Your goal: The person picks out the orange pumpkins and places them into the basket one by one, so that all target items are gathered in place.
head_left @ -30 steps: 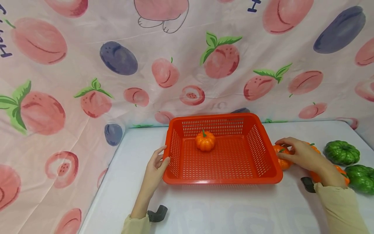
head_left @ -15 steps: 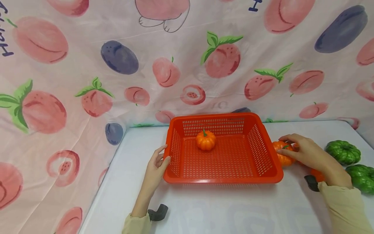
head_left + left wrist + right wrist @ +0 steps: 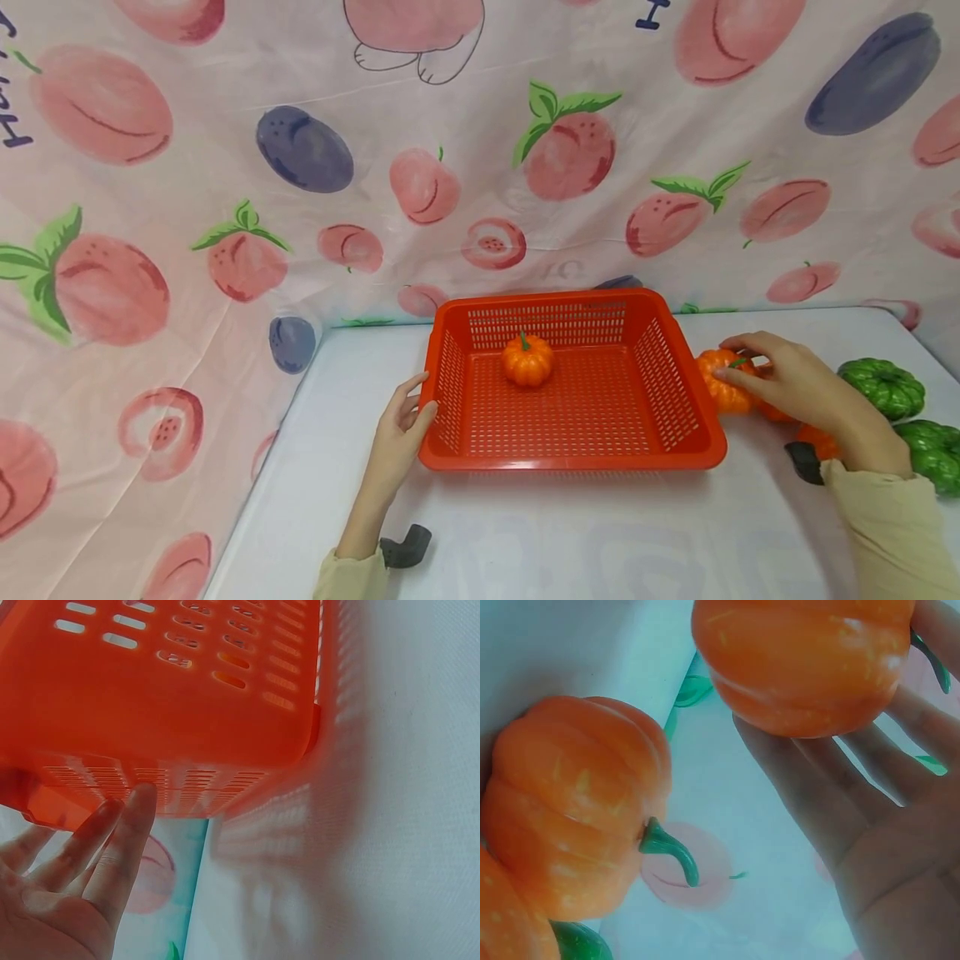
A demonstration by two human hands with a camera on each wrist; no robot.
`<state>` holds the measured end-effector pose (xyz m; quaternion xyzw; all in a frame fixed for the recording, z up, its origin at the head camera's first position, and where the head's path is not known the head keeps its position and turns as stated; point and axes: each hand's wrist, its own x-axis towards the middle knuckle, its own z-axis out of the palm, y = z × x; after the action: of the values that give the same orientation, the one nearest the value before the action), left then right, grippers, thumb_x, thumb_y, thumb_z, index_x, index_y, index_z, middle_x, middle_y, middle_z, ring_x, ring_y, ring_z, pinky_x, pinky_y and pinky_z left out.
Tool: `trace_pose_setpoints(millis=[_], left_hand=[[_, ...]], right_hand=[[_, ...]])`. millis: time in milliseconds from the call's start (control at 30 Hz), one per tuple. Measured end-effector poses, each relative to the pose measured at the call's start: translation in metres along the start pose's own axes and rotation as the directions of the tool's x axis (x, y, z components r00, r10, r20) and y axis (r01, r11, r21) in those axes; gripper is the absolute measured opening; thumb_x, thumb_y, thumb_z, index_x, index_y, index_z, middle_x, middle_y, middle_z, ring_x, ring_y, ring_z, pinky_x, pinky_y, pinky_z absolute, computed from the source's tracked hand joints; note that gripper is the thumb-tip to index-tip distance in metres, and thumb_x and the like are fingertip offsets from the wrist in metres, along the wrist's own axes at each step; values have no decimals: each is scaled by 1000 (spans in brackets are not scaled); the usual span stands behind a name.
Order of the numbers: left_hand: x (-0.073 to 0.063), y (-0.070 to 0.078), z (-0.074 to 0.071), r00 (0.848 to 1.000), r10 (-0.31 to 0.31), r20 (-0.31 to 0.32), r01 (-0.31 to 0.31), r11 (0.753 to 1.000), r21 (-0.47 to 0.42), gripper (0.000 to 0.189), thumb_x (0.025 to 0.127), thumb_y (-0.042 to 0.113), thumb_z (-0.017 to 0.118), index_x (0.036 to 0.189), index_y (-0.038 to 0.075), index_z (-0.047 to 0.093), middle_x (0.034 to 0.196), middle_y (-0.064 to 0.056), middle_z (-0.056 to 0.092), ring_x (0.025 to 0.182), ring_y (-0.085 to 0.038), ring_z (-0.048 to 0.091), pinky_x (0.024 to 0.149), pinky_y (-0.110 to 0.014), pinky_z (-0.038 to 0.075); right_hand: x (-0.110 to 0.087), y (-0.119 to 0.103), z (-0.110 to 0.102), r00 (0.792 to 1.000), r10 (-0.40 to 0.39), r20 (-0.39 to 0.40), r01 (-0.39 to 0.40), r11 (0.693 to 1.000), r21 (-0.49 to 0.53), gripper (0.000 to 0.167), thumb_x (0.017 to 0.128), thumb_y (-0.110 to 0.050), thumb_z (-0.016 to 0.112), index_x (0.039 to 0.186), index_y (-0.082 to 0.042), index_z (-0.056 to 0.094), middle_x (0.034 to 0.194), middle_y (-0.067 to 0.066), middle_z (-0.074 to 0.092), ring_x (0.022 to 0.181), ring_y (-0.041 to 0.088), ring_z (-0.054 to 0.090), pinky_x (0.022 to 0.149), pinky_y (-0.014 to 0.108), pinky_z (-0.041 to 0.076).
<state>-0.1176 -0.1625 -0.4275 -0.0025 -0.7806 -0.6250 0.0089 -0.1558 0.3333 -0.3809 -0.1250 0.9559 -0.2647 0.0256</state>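
Note:
In the head view my left hand [image 3: 399, 425] holds the left side of the red plastic basket [image 3: 570, 463], thumb at the rim and fingers outside. The left wrist view shows those fingers [image 3: 124, 851] against the basket wall. A small orange pumpkin [image 3: 528, 362] with a green stem sits inside, toward the back left. Just past the basket's right rim, my right hand [image 3: 795, 387] grips another orange pumpkin [image 3: 726, 382] between thumb and fingers. That pumpkin [image 3: 802, 664] appears at the top of the right wrist view, with fingers behind it.
Beyond the right hand lie more orange pumpkins [image 3: 821, 442], partly hidden by the hand and wrist. Two green pumpkins [image 3: 883, 388] sit at the table's right side. A fruit-print cloth [image 3: 480, 167] hangs behind the white table [image 3: 570, 542].
My right hand, with the orange pumpkin, has shifted slightly upward and right in the head view; the pumpkin's stem has moved with it. The left hand and basket have stayed put.

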Motion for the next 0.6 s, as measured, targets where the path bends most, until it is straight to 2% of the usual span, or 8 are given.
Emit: trace_pose_setpoints(millis=[133,600], left_hand=[[0,1,0,1000,-3,5,3,1000,-8,47,99,19,62,144,26,48,127,-15,63,111,-30,66,87,-33,58],[-1,2,0,1000,-1,16,2,1000,-28,48,100,20,61,144,26,47,127,-15,62,111,-31,65,87,-31,58]], right_hand=[[-1,-2,-3,1000,5,-16,-5,1000,1,54,93,-36,70,129,2,56,120,23,60,106,42,59,82,55,56],[-2,-6,-12,996,-39,-78,37,999,-33,49,92,-32,72,125,2,59,118,21,62,105,37,57,81,54,56]])
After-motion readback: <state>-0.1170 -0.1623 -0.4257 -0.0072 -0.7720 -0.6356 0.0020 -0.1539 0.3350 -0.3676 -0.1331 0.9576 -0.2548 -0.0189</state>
